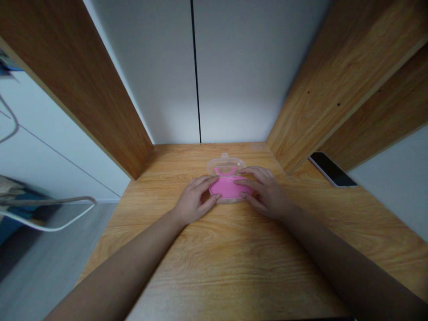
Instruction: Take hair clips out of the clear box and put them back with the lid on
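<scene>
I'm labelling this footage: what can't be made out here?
In the head view:
Pink container ends: partly covered by left hand and right hand.
Anything beneath its pink surface: hidden by that opaque surface.
White cable, remainder: cut off by picture's left edge.
Blue object: also cut off, blurred.

Smooth plastic box point(228, 187); glossy transparent plastic lid point(226, 163); smooth wood-grained tabletop point(214, 267)

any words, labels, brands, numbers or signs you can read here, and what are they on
None can be read.
Pink container: no lettering to make out; any small moulded mark would be too blurred.
Clear lid: nothing legible.
Phone: dark screen, no text showing.
</scene>
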`<state>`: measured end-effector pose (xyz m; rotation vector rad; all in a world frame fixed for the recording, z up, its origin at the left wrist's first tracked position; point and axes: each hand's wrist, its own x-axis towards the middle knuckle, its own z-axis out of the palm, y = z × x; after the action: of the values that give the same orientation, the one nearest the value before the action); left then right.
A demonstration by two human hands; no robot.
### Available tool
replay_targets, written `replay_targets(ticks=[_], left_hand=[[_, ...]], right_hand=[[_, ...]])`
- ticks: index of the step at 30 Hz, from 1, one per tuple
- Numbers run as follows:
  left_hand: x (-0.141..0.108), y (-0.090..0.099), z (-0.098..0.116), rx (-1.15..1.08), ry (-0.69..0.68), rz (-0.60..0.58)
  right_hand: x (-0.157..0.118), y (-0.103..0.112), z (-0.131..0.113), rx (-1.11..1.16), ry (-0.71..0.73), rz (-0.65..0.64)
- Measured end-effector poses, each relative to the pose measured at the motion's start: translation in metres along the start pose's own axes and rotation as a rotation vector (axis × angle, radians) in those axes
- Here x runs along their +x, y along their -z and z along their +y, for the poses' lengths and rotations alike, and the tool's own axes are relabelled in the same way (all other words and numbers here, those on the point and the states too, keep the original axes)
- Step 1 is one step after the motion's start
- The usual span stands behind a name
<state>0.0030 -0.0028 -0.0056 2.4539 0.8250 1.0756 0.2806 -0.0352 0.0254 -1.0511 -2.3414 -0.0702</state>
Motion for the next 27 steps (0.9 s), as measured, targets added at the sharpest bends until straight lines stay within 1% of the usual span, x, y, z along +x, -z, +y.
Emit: replay_targets(ticks=[7, 10, 12, 14, 16, 18, 22, 24, 27], left_hand=[[0.000, 0.001, 0.002, 0.011, 0.005, -0.007], [0.000, 0.001, 0.002, 0.015, 0.007, -0.003], [0.000, 0.001, 0.002, 0.020, 0.006, -0.002], [0.000, 0.001, 0.002, 0.023, 0.012, -0.002], [0.001, 0.001, 0.002, 0.022, 0.022, 0.004], [0.001, 0.001, 0.002, 0.023, 0.038, 0.009], [0.000, 0.001, 0.001, 0.030, 0.062, 0.027], [0.000, 0.001, 0.000, 0.034, 0.068, 0.035], [0.000, 0.001, 0.001, 0.040, 0.078, 0.033]], right_hand=[[0.001, 0.001, -0.002, 0.024, 0.010, -0.025], [0.000, 0.002, 0.001, 0.037, 0.004, 0.015], [-0.002, 0.003, 0.005, 0.033, -0.050, 0.073], [-0.004, 0.004, 0.014, 0.012, -0.133, 0.125], [-0.007, 0.005, 0.026, -0.016, -0.202, 0.137], [-0.011, 0.007, 0.040, -0.023, -0.230, 0.078], [-0.018, 0.011, 0.061, 0.055, -0.182, -0.136], [-0.020, 0.014, 0.063, 0.102, -0.153, -0.230], [-0.020, 0.017, 0.061, 0.186, -0.129, -0.302]])
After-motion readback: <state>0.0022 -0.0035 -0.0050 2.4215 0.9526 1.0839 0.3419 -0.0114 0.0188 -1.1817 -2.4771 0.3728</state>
